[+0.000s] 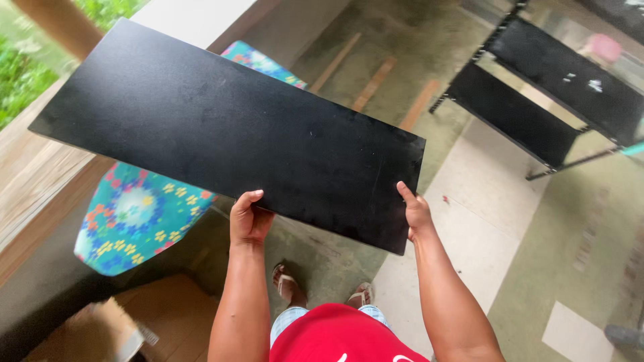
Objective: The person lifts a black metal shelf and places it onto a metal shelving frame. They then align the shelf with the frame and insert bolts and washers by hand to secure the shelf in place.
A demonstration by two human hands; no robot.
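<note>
A long, flat black board (221,127) is held up in front of me, slanting from the upper left down to the lower right. My left hand (248,220) grips its near long edge, thumb on top. My right hand (416,213) clamps the lower right corner of the same board. Below, my red shirt and sandalled feet show over the floor.
A black shelf frame with two fitted boards (550,87) lies on the floor at the upper right. A floral turquoise cushion (137,214) sits behind the board on the left, by a wooden ledge (33,174). Cardboard (121,322) lies at the lower left.
</note>
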